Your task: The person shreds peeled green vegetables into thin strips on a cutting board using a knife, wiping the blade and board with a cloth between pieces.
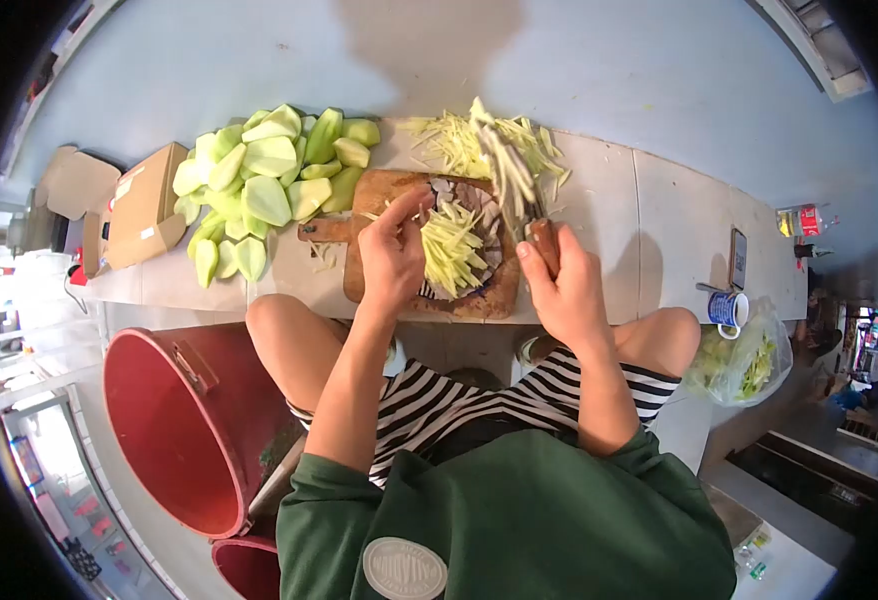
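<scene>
My right hand [569, 290] grips the wooden handle [543, 247] of a broad-bladed knife [512, 180], tilted up over the right side of the board. Pale strips, apparently of green mango, cover much of its blade. My left hand [391, 255] is beside a heap of cut strips [451, 248] on the wooden cutting board [357, 275]. Its thumb and forefinger are apart; the other fingers are partly hidden. A dark patterned area shows beneath the heap. Behind the board lies another pile of strips [449, 142], partly covered by the knife.
Peeled green fruit pieces [267, 157] are piled left of the board. Farther left stands an open cardboard box [144, 205]. A phone [738, 258], a mug [727, 308] and a plastic bag [759, 365] are at right. A red bin [174, 430] stands by my left leg.
</scene>
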Available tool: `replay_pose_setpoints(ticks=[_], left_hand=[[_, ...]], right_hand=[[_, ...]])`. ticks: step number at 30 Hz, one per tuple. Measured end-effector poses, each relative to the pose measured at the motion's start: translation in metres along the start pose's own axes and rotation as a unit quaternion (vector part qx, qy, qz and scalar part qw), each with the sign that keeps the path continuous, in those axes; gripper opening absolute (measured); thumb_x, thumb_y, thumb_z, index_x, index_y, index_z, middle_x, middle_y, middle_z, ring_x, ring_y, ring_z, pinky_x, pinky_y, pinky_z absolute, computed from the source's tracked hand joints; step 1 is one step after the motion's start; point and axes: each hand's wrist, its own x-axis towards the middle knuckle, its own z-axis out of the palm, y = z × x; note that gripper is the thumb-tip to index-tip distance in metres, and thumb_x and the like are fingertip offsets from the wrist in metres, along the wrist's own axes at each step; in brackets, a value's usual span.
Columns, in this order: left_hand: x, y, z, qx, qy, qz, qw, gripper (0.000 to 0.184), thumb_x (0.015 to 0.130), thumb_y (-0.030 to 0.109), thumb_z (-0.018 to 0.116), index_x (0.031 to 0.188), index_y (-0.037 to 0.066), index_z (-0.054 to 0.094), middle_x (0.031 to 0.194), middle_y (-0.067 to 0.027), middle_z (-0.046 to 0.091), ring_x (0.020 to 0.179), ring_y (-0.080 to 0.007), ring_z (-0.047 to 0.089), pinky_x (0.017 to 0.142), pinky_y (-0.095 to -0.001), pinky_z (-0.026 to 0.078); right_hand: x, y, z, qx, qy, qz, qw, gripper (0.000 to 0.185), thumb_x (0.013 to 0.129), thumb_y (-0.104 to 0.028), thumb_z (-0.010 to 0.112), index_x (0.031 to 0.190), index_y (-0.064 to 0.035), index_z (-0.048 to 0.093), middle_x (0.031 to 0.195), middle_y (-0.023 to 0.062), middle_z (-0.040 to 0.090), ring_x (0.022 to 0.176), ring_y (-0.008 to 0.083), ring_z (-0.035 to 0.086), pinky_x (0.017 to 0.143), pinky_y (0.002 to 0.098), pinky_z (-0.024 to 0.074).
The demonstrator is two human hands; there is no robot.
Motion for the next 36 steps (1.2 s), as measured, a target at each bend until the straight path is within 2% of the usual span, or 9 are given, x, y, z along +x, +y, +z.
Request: replay_pose_setpoints(ticks=[3, 4, 6, 7, 8, 14, 23, 28, 36], left_hand=[[0.011, 0.013, 0.008, 0.048, 0.021, -0.012, 0.999, 0.027, 0.092, -0.004, 0.063, 0.118, -0.002, 0.069, 0.101, -0.0163, 0.076, 0.097, -0.0168, 0.073, 0.084, -0.0291, 0.056], [0.013, 0.003, 0.012, 0.019, 0.048, -0.023, 0.998, 0.025, 0.089, -0.002, 0.069, 0.115, -0.002, 0.069, 0.102, -0.0166, 0.075, 0.094, -0.02, 0.073, 0.083, -0.0308, 0.057], [0.016, -0.011, 0.012, 0.061, 0.086, 0.022, 0.994, 0.024, 0.088, -0.001, 0.071, 0.112, -0.002, 0.069, 0.103, -0.016, 0.072, 0.092, -0.023, 0.073, 0.081, -0.0327, 0.057], [0.012, -0.014, 0.011, 0.104, 0.118, 0.062, 0.986, 0.024, 0.086, 0.0, 0.072, 0.11, -0.001, 0.069, 0.103, -0.0154, 0.07, 0.09, -0.026, 0.072, 0.078, -0.0347, 0.057], [0.003, -0.007, 0.006, 0.204, 0.125, 0.024, 0.971, 0.026, 0.083, 0.005, 0.073, 0.108, -0.001, 0.068, 0.103, -0.0182, 0.065, 0.094, -0.035, 0.067, 0.082, -0.043, 0.054], [-0.078, -0.071, -0.001, 0.316, 0.091, -0.204, 0.922, 0.032, 0.08, 0.012, 0.069, 0.107, -0.005, 0.065, 0.103, -0.0267, 0.062, 0.104, -0.0441, 0.059, 0.092, -0.0515, 0.047], [-0.065, -0.064, 0.015, 0.275, 0.092, -0.219, 0.932, 0.017, 0.084, 0.013, 0.068, 0.084, -0.003, 0.071, 0.074, -0.0181, 0.07, 0.074, -0.0365, 0.068, 0.076, -0.0449, 0.054], [-0.073, -0.076, 0.018, -0.009, 0.101, -0.312, 0.945, 0.022, 0.102, 0.02, 0.06, 0.103, -0.001, 0.066, 0.089, -0.0078, 0.069, 0.084, -0.021, 0.067, 0.078, -0.0375, 0.056], [-0.076, -0.068, 0.027, -0.459, 0.004, -0.285, 0.841, 0.018, 0.108, 0.025, 0.049, 0.112, 0.008, 0.053, 0.117, -0.0069, 0.061, 0.111, -0.0284, 0.062, 0.093, -0.0571, 0.054]], right_hand=[[0.011, 0.006, 0.002, 0.03, 0.076, -0.063, 0.995, 0.024, 0.099, -0.02, 0.067, 0.095, 0.0015, 0.057, 0.063, 0.0084, 0.053, 0.055, 0.0157, 0.045, 0.054, 0.0322, 0.0405], [0.016, 0.016, 0.008, 0.018, 0.083, -0.061, 0.994, 0.022, 0.098, -0.018, 0.066, 0.101, 0.0019, 0.057, 0.068, 0.017, 0.062, 0.058, 0.0352, 0.063, 0.055, 0.0416, 0.0467], [0.043, 0.065, 0.04, -0.025, 0.107, -0.092, 0.99, 0.025, 0.099, -0.021, 0.063, 0.093, 0.0011, 0.054, 0.07, 0.0223, 0.064, 0.066, 0.0432, 0.066, 0.056, 0.0478, 0.0475], [0.057, 0.081, 0.046, -0.091, 0.026, -0.007, 0.995, 0.027, 0.098, -0.023, 0.063, 0.091, 0.0017, 0.053, 0.072, 0.0247, 0.064, 0.068, 0.0462, 0.064, 0.057, 0.0502, 0.047], [0.058, 0.091, 0.049, -0.103, 0.014, 0.012, 0.995, 0.028, 0.098, -0.022, 0.063, 0.091, 0.0023, 0.053, 0.072, 0.0251, 0.063, 0.069, 0.0466, 0.064, 0.057, 0.0503, 0.0471], [0.079, 0.085, 0.044, -0.067, 0.03, -0.013, 0.997, 0.028, 0.097, -0.024, 0.065, 0.092, 0.0018, 0.056, 0.073, 0.0261, 0.063, 0.071, 0.0475, 0.064, 0.061, 0.05, 0.047], [0.047, 0.091, 0.017, -0.033, 0.002, -0.03, 0.999, 0.032, 0.096, -0.026, 0.066, 0.093, 0.0043, 0.056, 0.073, 0.026, 0.063, 0.07, 0.0456, 0.064, 0.062, 0.0468, 0.0488], [0.014, 0.094, -0.018, -0.007, -0.022, 0.027, 0.999, 0.031, 0.097, -0.025, 0.066, 0.092, 0.0035, 0.056, 0.064, 0.0183, 0.057, 0.056, 0.0273, 0.059, 0.056, 0.0399, 0.0444], [-0.005, 0.119, -0.043, 0.16, 0.005, 0.138, 0.978, 0.023, 0.099, -0.02, 0.066, 0.092, -0.0012, 0.054, 0.062, -0.0002, 0.052, 0.051, 0.0085, 0.047, 0.049, 0.0295, 0.0392]])
